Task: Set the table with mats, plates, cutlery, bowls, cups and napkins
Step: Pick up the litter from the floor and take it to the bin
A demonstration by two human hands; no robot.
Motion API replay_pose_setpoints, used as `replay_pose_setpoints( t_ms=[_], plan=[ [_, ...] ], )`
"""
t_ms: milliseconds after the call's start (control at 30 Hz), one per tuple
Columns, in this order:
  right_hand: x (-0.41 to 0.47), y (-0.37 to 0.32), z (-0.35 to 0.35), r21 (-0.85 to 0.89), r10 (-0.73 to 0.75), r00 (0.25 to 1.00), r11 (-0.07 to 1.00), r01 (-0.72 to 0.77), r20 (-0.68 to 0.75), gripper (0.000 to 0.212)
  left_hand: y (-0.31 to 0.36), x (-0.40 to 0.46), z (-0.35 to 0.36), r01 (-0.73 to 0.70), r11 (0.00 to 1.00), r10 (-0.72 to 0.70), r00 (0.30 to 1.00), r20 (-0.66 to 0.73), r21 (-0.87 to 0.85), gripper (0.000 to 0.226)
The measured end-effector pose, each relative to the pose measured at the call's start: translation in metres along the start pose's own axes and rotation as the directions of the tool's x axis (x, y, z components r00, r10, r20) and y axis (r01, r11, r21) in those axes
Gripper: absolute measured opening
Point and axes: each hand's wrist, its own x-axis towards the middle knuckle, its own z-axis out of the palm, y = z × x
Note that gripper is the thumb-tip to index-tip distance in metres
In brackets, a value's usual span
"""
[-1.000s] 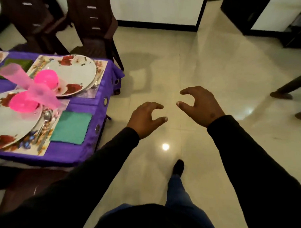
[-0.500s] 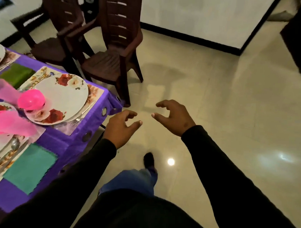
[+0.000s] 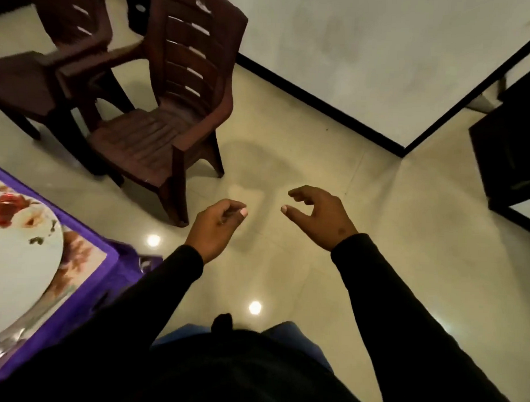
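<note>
Head view: both hands empty over open floor, table at lower left

Head camera shows my left hand [image 3: 213,229] and right hand [image 3: 320,216] held out in front of me above the tiled floor [image 3: 376,234]. Both are loosely curled with thumb and fingers apart, gripping nothing and touching nothing. The two hands sit near each other with a clear gap between the thumbs. Black sleeves [image 3: 404,311] cover both forearms.

Outward to the left, the plate [image 3: 18,258] lies flat on a patterned mat [image 3: 78,254], at the corner of the table under a purple cloth [image 3: 104,285]. It is white with a red flower print near its far rim. Its left part is cut off by the frame edge, so I cannot read its full outline. The mat's visible edge runs diagonally, parallel to the cloth's edge. Blurred metal cutlery [image 3: 0,351] lies at the plate's near side; I cannot tell which pieces.

Beyond the table stand two dark brown plastic chairs [image 3: 158,131], the nearer one with its seat turned towards the table, the farther one partly cut off at upper left. Open floor extends ahead and right as far as the white wall [image 3: 353,53] with its black skirting and a dark cabinet [image 3: 515,149] at the right edge.

My torso hides the floor directly below.
</note>
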Motion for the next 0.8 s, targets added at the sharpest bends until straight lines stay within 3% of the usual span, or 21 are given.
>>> replay_pose_setpoints(
  t_ms=[200,433,667,800],
  plan=[
    [0.128,0.009,-0.001,0.025,-0.092,0.992,0.996,0.09,0.089,0.042,0.026,0.111,-0.006,0.038,0.998,-0.043,0.994,-0.101,-0.053,0.023],
    [0.296,0.01,0.015,0.089,-0.243,0.944,0.969,0.228,0.222,0.042,0.021,0.2,-0.038,0.228,0.973,-0.233,0.944,-0.233,-0.048,0.021],
    [0.439,-0.026,0.068,0.125,-0.35,0.783,0.934,0.336,0.514,0.055,0.032,0.276,-0.08,0.324,0.942,-0.327,0.827,-0.458,-0.088,0.026],
    [0.504,-0.053,0.103,0.131,-0.342,0.719,0.933,0.334,0.605,0.063,0.015,0.327,-0.105,0.357,0.916,-0.401,0.805,-0.438,-0.183,0.053]
  ],
)
